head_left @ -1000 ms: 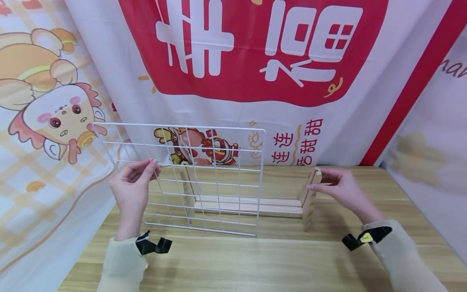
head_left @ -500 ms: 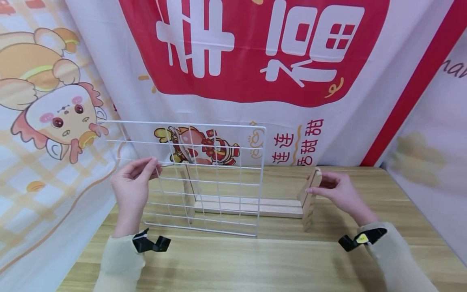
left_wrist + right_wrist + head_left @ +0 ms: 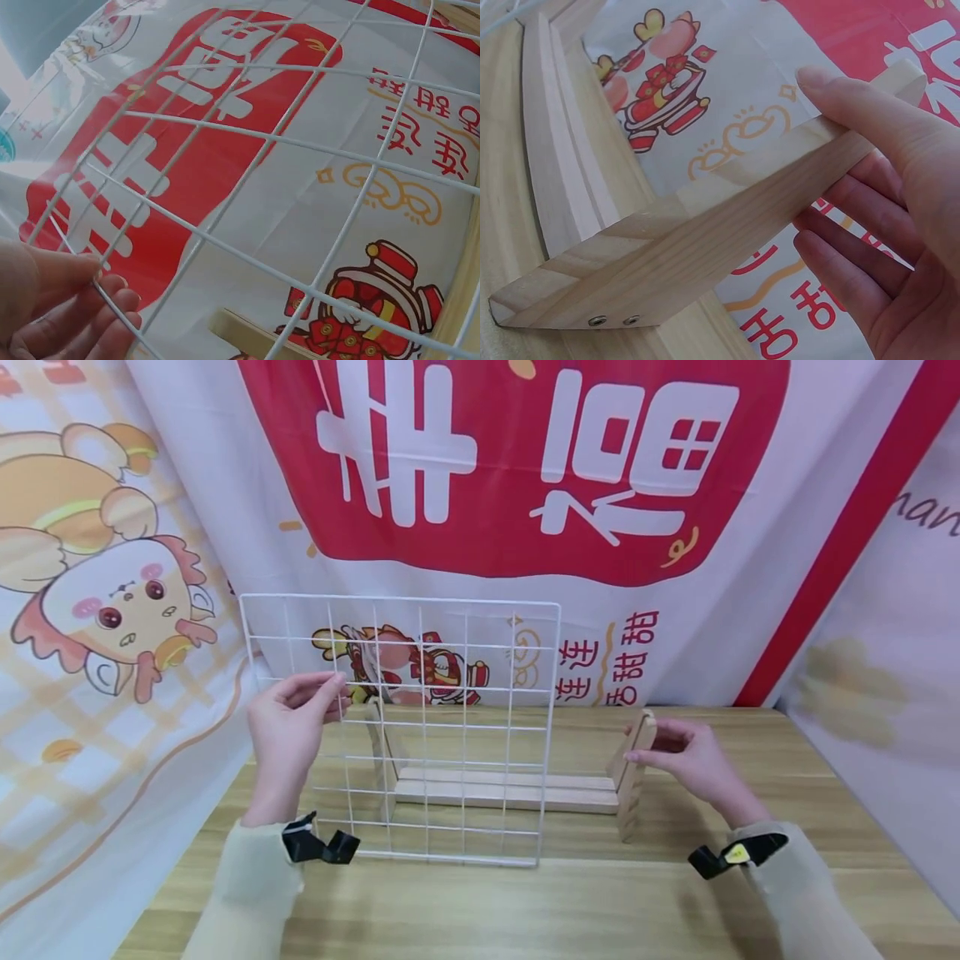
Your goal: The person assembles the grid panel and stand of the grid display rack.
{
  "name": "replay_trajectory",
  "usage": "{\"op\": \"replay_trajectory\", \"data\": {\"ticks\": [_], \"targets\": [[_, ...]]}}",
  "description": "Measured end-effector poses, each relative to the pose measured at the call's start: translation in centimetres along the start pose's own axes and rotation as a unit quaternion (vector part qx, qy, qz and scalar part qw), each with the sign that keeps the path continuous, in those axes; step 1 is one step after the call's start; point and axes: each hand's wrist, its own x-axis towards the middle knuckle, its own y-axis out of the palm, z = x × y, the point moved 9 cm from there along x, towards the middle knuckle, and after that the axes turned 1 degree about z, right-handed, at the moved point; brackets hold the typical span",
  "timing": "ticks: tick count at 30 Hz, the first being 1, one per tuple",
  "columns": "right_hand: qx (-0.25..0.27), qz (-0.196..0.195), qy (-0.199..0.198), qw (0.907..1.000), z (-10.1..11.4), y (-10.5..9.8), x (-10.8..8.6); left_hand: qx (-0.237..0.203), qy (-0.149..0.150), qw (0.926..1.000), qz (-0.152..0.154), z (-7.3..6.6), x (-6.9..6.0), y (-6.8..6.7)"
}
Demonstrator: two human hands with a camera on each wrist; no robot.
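Note:
A white wire grid panel (image 3: 405, 599) stands nearly upright in the head view, in front of the left part of a low wooden stand (image 3: 510, 794). My left hand (image 3: 291, 720) pinches one of the panel's wires near its left side; thumb and fingertips meet on it in the left wrist view. The stand has two flat slats between upright end boards. At its right end board (image 3: 727, 217), my right hand (image 3: 693, 764) holds the upper part, thumb over the edge and fingers on the outer face. Two screw heads show low on that board. Wires partly cover the left end board (image 3: 380, 752).
Wood-grain tabletop (image 3: 480, 910) lies under everything. Behind hangs a white and red printed cloth (image 3: 480, 552), and another printed cloth (image 3: 90, 710) hangs on the left. Black straps sit on both wrists (image 3: 322, 843).
My left hand has moved right with the grid panel, which has turned to face the camera more squarely. My right hand stays at the stand's right end board.

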Motion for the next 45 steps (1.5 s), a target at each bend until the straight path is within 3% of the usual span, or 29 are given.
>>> {"op": "replay_trajectory", "data": {"ticks": [5,12,15,21,28,33,45], "targets": [[0.018,0.001,-0.02,0.9996,0.1,0.1,-0.1,-0.006,-0.004,1.0,0.004,-1.5,1.0,0.3],[0.017,-0.01,-0.036,0.9992,0.0,-0.1,-0.2,0.061,-0.001,0.998,0.017,-4.2,2.4,1.5],[0.012,-0.016,-0.037,0.9991,0.0,-0.3,-0.2,0.039,-0.005,0.999,0.018,-4.9,3.1,2.2],[0.015,-0.014,-0.036,0.9992,-0.1,-0.3,-0.2,0.004,-0.02,0.9996,0.021,-5.2,5.0,3.7],[0.013,-0.009,-0.029,0.9995,-0.2,-0.1,-0.1,0.042,-0.039,0.9977,0.037,-5.6,6.2,5.6],[0.014,-0.008,-0.034,0.9993,0.0,0.0,-0.1,0.061,-0.042,0.9962,0.046,-6.5,6.8,7.2],[0.03,-0.01,-0.048,0.9983,0.3,0.4,-0.1,0.054,-0.034,0.9949,0.078,-9.3,7.6,10.7]]}}
